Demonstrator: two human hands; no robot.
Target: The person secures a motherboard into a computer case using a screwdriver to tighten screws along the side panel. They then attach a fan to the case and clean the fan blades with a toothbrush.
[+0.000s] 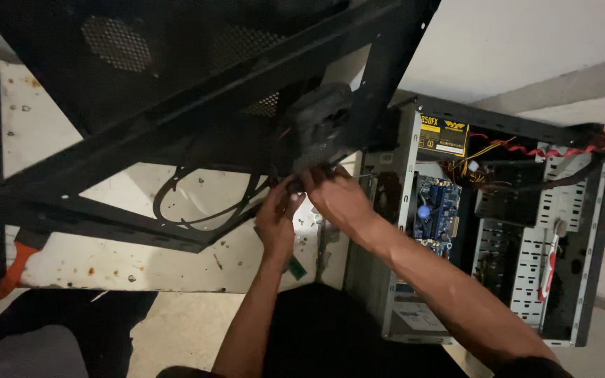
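Note:
A black empty computer case frame (pixel 176 105) is tilted up over the floor at the upper left. A dark fan (pixel 320 126) sits in its rear corner, with black cables (pixel 197 196) hanging below it. My left hand (pixel 276 220) reaches up under the fan, fingers closed on the cables. My right hand (pixel 337 196) grips the cable bundle just below the fan, next to the left hand. What the fingertips pinch is hard to make out in the dim light.
A second, open grey computer case (pixel 400 280) lies at the right, with a power supply (pixel 442 134), a blue motherboard (pixel 434 210), red and yellow wires (pixel 561 150) and metal drive bays (pixel 526 259). A stained white floor (pixel 106 259) lies beneath; an orange tool handle (pixel 15 269) is at left.

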